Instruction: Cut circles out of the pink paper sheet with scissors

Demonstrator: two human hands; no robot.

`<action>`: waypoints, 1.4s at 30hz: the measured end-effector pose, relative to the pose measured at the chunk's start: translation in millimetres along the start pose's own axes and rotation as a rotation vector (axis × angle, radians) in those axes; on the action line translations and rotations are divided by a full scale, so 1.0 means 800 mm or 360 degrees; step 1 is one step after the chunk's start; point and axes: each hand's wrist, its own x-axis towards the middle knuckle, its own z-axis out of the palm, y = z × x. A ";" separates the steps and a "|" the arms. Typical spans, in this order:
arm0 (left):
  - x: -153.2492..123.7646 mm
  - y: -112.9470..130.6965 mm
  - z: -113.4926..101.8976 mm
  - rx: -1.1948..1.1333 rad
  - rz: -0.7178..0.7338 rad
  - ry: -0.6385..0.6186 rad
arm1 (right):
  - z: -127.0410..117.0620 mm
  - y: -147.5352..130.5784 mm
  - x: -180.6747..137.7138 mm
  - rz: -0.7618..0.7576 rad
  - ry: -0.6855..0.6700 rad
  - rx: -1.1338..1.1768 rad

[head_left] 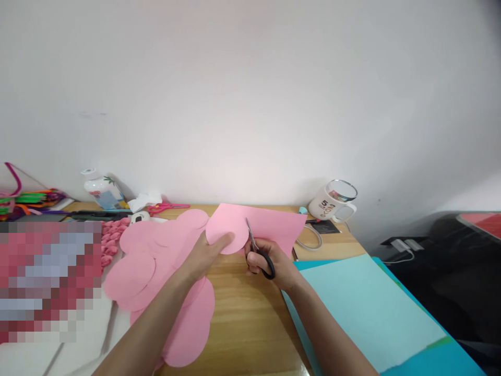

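Near the middle of the head view, my left hand (213, 248) pinches a rounded piece of pink paper (225, 227), thumb on top. My right hand (270, 258) grips black-handled scissors (252, 237), whose blades point up along the right edge of that rounded piece. Behind the blades spreads a larger pink sheet (270, 219) with straight edges and corners. Whether the rounded piece is still joined to the sheet I cannot tell. To the left, partly under my left forearm, lie several overlapping pink paper circles (133, 274).
A white mug (332, 201) stands at the back right, near a coiled cable (313, 240). Light blue sheets (360, 308) lie at the right. Pink scissors (168, 208), a white bottle (102, 190) and colourful craft sticks (35, 198) sit along the wall at the left.
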 end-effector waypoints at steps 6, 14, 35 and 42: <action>0.003 -0.002 -0.002 -0.0007 -0.0026 0.0038 | 0.000 0.000 0.000 -0.0012 -0.0023 0.0017; 0.000 -0.001 0.004 -0.0024 0.0107 -0.0060 | 0.003 0.002 0.001 0.0001 0.0012 0.0058; -0.007 -0.019 0.024 0.0315 0.0125 0.0055 | 0.003 0.002 0.002 -0.0052 -0.0015 0.0055; -0.011 -0.012 0.022 0.0278 0.0115 -0.0163 | 0.004 -0.003 0.003 -0.0088 -0.0034 0.0063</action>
